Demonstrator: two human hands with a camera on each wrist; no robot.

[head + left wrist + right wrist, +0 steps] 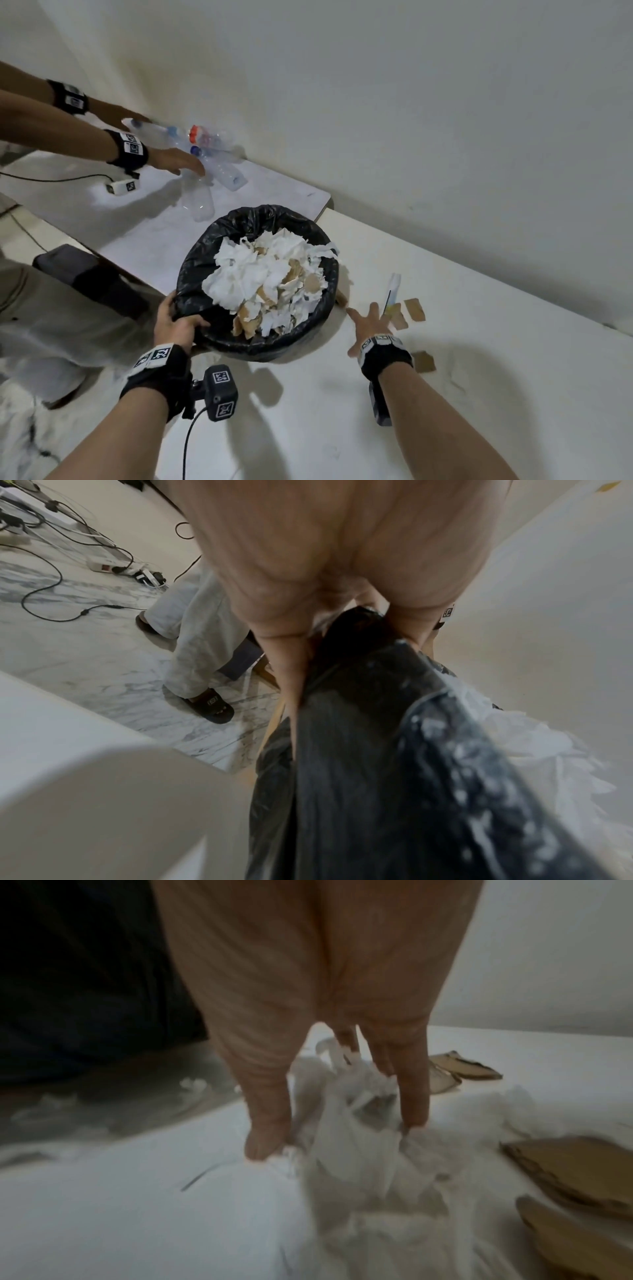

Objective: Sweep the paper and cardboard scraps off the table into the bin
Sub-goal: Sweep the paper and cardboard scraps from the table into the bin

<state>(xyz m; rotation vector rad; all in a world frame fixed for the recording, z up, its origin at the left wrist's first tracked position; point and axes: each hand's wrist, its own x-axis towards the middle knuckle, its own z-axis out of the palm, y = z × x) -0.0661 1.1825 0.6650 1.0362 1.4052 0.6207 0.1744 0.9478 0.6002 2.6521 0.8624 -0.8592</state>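
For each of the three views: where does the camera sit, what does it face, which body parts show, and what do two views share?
Head: worn above, looking down at the bin, table, both forearms.
Left wrist: along the left hand, which grips the bin's rim; floor beyond.
Right wrist: along the right hand, fingers spread over paper scraps.
Shared: head and right wrist both show cardboard pieces.

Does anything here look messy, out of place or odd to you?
Yes. The bin is heaped with torn paper, one strip drooping over its far rim. The left hand grips the rim. Cardboard scraps lie on the table by the open right hand. Empty plastic bottles lie toppled on the neighbouring table.
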